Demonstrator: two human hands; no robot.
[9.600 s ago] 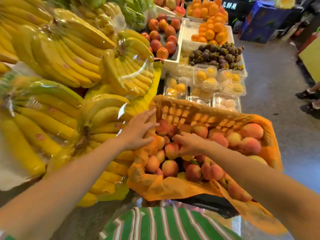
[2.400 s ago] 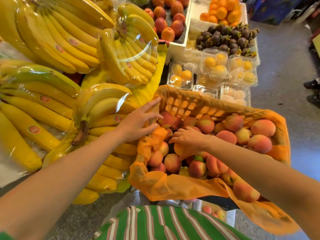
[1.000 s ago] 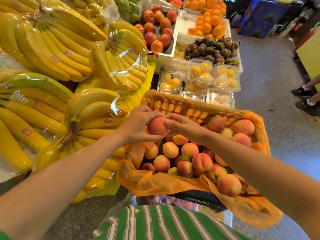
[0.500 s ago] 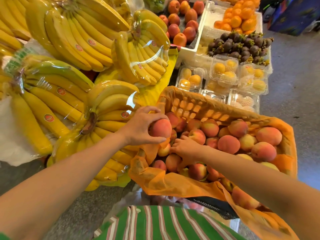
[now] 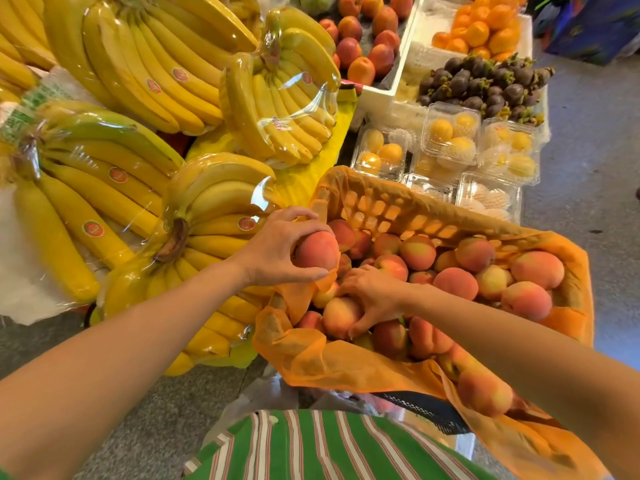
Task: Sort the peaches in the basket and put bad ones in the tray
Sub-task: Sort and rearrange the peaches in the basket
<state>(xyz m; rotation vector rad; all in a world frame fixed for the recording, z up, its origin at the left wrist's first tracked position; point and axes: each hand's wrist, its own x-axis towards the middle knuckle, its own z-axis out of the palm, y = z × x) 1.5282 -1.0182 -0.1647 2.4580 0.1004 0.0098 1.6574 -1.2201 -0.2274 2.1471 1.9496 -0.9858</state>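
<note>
Yellow bananas (image 5: 145, 74): wrapped bunches in clear film lay piled across the left of the surface (image 5: 149, 403), several fruits bearing round red stickers.
Nearest bunch (image 5: 207, 230): it lay just left of the basket, its brown stem end pointing toward the left forearm.
Left hand (image 5: 273, 249): it was raised at the basket's left rim, thumb below and fingers curled over the top, grasping one peach.
Held peach (image 5: 317, 251): red-orange, clear of the heap, just above the folded orange liner at the rim.
Right hand (image 5: 372, 294): it reached down among the fruit near the left end of the basket, fingers spread and wrapped round a pale peach.
Pale peach (image 5: 339, 317): yellow-pink, sitting in the heap under the right fingers, touching its neighbours.
Basket (image 5: 391, 209): latticed walls showed through an orange mesh liner (image 5: 346, 365) that draped over the near edge.
Peaches (image 5: 485, 271): they filled the basket, red to yellow-blushed, heaped against one another.
Clear boxes (image 5: 450, 133): lidded packs of yellow fruit stood just beyond the basket's far rim.
Far crates: dark mangosteens (image 5: 485, 81), oranges (image 5: 481, 29) and red-orange round fruit (image 5: 367, 39) lay behind them.
Tray: I could not tell which container it was.
Shirt (image 5: 311, 448): green with pale stripes, at the bottom edge.
</note>
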